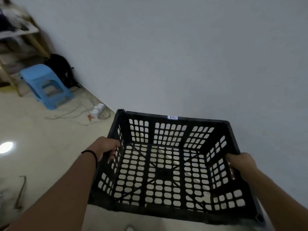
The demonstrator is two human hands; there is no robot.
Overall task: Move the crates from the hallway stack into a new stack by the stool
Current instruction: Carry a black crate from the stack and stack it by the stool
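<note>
Beige floor, grey wall ahead; left hand (107, 147) and right hand (241, 162) grip the black crate (168, 212) by its sides, blue stool (45, 84) far left.

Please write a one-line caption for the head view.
Both hands, left and right, hold an empty black crate near a blue stool.

The room is dim and bluish-grey, lit from overhead: a round bright glare spot (6, 147) shines on the glossy floor (50, 147) at the left. The upper-left corner is smeared with motion blur, so the shelf (18, 32) and blue stool (45, 85) look soft. Wide-angle distortion bends the wall's base line. The black crate (171, 165) stays fairly sharp.
</note>
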